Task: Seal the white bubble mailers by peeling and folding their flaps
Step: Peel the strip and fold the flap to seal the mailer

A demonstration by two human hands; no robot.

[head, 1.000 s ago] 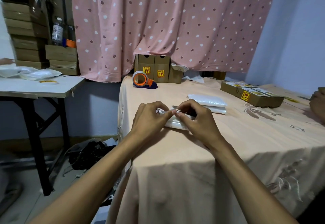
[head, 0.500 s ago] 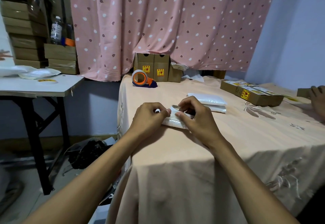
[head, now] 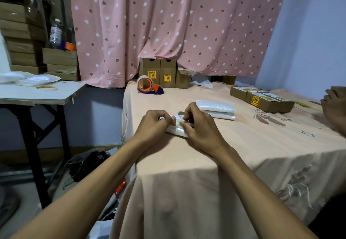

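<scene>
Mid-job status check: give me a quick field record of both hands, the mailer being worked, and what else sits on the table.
mailer: white mailer lying flat on the peach tablecloth, near the table's left edge
left hand: left hand grips the mailer's left end
right hand: right hand pinches the peel strip, which loops up off the flap
flap: not yet folded down
waiting: two white mailers stacked just behind the right hand
tape dispenser: tape dispenser, orange, at the far left of the table
flat boxes: flat boxes, labelled, far right
other: another person's hand at the right edge
</scene>
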